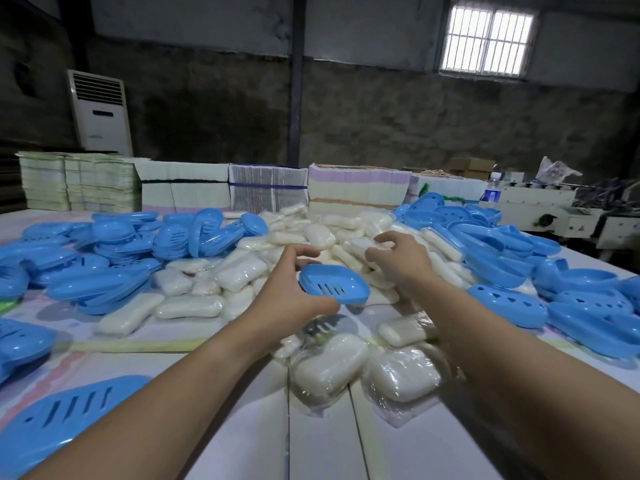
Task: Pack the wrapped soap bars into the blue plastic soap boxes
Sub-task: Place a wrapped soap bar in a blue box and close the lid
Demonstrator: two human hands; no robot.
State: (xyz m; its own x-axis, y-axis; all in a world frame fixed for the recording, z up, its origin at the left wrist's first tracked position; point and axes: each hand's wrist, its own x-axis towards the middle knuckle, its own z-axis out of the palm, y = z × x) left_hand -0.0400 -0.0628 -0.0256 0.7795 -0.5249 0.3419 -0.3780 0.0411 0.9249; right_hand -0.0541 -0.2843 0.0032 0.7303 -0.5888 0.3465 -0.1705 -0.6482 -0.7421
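Note:
My left hand holds an empty blue soap box half with drain slots, lifted above the table at centre. My right hand reaches into the heap of wrapped soap bars behind it, fingers curled around one wrapped soap bar on the pile. More wrapped bars lie close in front of me under my arms. Blue box halves are heaped at the left and at the right.
A slotted blue box half lies at the near left on the white table. Stacks of flat cartons line the table's far edge. A floor air conditioner stands at the back left, a machine at the right.

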